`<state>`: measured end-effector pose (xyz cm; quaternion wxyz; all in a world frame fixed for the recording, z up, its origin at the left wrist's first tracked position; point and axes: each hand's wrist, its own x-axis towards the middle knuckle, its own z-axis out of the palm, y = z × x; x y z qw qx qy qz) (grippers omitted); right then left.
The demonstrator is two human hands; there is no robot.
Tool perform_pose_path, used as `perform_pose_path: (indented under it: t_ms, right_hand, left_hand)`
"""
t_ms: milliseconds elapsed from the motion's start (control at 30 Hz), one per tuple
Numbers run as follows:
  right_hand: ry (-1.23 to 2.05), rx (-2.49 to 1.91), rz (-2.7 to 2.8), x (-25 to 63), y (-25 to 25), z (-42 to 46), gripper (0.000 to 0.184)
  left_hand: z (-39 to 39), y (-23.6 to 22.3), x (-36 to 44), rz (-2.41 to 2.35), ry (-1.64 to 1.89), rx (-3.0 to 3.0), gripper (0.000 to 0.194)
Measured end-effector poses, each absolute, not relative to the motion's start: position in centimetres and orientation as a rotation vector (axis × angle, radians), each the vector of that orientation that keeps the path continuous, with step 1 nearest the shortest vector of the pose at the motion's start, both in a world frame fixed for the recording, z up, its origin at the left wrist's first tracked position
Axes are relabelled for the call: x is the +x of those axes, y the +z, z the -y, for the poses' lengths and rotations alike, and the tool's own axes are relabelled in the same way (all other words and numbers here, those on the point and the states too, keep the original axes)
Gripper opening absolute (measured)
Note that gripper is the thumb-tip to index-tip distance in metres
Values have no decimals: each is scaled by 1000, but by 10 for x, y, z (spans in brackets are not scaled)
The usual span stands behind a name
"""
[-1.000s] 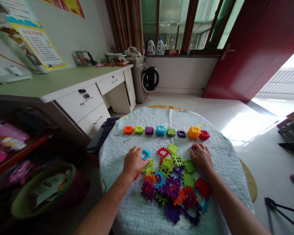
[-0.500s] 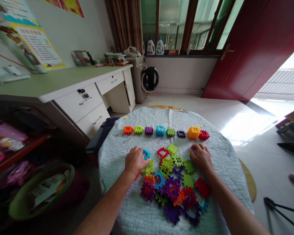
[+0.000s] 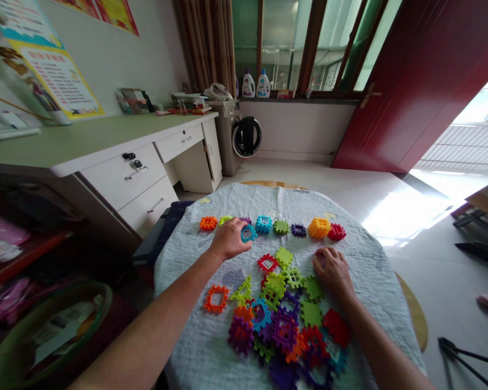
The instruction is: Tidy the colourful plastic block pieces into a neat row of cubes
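My left hand (image 3: 230,241) grips a blue building tile (image 3: 248,233) with a white lattice middle, lifted just in front of a row of interlocking blocks. That row includes a blue block (image 3: 264,223), a green one (image 3: 281,227), a dark purple one (image 3: 298,230), a yellow one (image 3: 319,228) and a red one (image 3: 336,232). A purple block is half hidden behind my left fingers. My right hand (image 3: 332,268) rests on the cloth with curled fingers; what they may hold is hidden. Beside it spreads a heap of toothed tiles, among them a green square (image 3: 311,314) and a purple frame (image 3: 284,329).
A pale blue cloth (image 3: 195,346) covers the round table. An orange frame tile (image 3: 217,299) lies apart, left of the heap. At the row's left end sits an orange block (image 3: 208,223). Left of the table are a desk (image 3: 117,135) and a basket (image 3: 101,309).
My left hand has lifted the blue tile away from the heap and moved it forward to the row, uncovering the orange frame. My right hand stays beside the heap.
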<state>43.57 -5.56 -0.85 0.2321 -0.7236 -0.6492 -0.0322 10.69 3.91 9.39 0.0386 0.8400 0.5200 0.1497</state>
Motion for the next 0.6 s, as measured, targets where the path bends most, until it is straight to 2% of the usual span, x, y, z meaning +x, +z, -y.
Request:
perform_pose_path:
  t_ms: [267,600]
  right_hand:
    - [-40,-1967,1778,436,-9,55,17]
    - [-11,-1962,1765,434,-6,56,16]
  left_hand:
    - [-123,101,141,-1231,158,2736,51]
    - [-150,96,171,-1051,-1,2818,55]
